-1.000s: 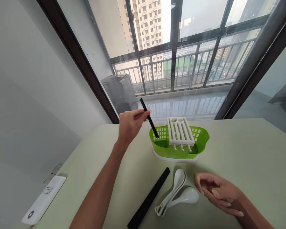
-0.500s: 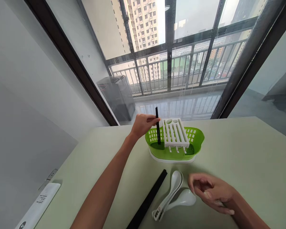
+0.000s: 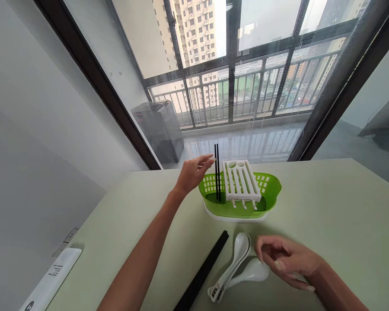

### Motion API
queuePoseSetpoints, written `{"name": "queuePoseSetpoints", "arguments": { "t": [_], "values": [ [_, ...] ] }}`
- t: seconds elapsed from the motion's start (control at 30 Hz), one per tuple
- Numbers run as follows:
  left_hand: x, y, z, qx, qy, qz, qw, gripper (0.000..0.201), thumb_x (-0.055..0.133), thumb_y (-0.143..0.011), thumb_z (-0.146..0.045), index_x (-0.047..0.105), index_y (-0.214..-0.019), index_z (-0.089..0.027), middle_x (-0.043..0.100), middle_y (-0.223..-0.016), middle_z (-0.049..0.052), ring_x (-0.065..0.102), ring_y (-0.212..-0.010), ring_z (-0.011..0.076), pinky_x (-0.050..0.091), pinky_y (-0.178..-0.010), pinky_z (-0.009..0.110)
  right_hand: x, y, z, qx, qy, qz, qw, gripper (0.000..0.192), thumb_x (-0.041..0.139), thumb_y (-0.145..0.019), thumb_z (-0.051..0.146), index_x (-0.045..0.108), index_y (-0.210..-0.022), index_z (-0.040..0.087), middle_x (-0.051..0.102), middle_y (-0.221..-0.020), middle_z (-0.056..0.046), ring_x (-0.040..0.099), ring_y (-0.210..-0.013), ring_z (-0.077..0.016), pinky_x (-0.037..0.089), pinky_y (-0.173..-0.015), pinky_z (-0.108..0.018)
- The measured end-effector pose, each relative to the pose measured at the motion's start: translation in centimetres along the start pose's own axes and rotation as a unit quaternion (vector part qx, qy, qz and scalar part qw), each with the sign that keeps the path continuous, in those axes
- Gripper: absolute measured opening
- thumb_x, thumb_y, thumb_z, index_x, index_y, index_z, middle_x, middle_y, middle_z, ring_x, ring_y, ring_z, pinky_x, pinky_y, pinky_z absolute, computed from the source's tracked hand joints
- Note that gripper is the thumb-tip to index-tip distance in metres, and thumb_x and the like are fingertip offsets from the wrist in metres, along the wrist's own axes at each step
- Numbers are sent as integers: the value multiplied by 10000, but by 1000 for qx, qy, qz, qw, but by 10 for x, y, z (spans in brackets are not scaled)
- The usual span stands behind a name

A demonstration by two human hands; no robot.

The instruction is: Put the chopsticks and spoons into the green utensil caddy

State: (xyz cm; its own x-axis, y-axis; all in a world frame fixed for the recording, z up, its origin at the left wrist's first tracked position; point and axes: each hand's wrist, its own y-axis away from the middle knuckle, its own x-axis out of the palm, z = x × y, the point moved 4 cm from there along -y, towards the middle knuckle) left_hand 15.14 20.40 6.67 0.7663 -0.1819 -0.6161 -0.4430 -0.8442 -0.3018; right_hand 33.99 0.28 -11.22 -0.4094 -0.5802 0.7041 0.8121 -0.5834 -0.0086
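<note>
- Black chopsticks (image 3: 217, 172), two thin straight sticks, stand upright side by side in the left end of the green perforated plastic drainer basket (image 3: 272, 192), their tops well above its rim.
- Left hand (image 3: 192, 172) is just beside them with fingers spread apart, fingertips near the upper part of the sticks but gripping nothing.
- Right hand (image 3: 287, 259) rests low over the pale green table (image 3: 337, 224), fingers loosely curled and holding nothing, just beside the white ceramic soup spoons (image 3: 238, 265).
- Judged from how things lie, one pair is already stowed; a long black bundle of further chopsticks (image 3: 202, 272) and the spoons lie on the table, outside the basket.
- White slotted plastic rack (image 3: 241, 180) sits across the basket's middle, its slots unfilled.
- White flat remote control (image 3: 50, 276) lies at the table's left edge, well apart.
</note>
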Motion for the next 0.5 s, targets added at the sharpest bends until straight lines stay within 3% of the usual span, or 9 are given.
{"name": "queuePoseSetpoints", "arguments": {
  "t": [0.1,0.2,0.27,0.33,0.4,0.5],
  "values": [
    [-11,21,0,-17,-10,-90,996,408,526,-979,-497,670,-1215,-197,754,-1088,79,717,-940,171,548,-839,270,-4,2,-3,-5,12,-8,1000,437,795,-798,444,578,-1033,146,534,-569,94,414,-265,-27,329,-266,-117],
    [-19,52,7,-79,-27,-188,979,412,481,-989,-520,651,-1127,-171,730,-964,70,676,-814,147,516,-734,238,-4,2,-4,-4,12,-12,1000,434,792,-800,445,574,-1028,146,519,-549,100,403,-266,-22,310,-271,-110],
    [-18,76,14,-127,-38,-186,974,398,464,-994,-519,636,-1065,-166,700,-855,42,632,-732,136,486,-683,231,-1,3,-2,-12,8,-11,1000,412,781,-813,430,576,-1026,143,508,-542,103,392,-269,-18,302,-272,-108],
    [-10,101,16,-156,-50,-110,980,369,468,-992,-499,635,-978,-171,669,-786,18,589,-676,132,457,-647,233,2,3,1,-20,10,-15,1000,395,773,-825,420,580,-1022,137,512,-552,98,383,-273,-12,303,-277,-111],
    [2,126,15,-170,-59,13,984,343,477,-987,-469,644,-912,-178,665,-776,12,572,-663,134,436,-627,239,4,3,3,-22,14,-23,999,400,775,-823,433,581,-1008,136,524,-566,90,382,-274,-10,309,-280,-115],
    [18,163,11,-202,-90,152,963,286,513,-961,-423,662,-899,-187,680,-826,21,585,-696,146,431,-636,250,5,4,3,-14,10,-31,999,431,793,-800,460,574,-998,145,530,-580,92,387,-271,-12,312,-276,-120]
  ]
}}
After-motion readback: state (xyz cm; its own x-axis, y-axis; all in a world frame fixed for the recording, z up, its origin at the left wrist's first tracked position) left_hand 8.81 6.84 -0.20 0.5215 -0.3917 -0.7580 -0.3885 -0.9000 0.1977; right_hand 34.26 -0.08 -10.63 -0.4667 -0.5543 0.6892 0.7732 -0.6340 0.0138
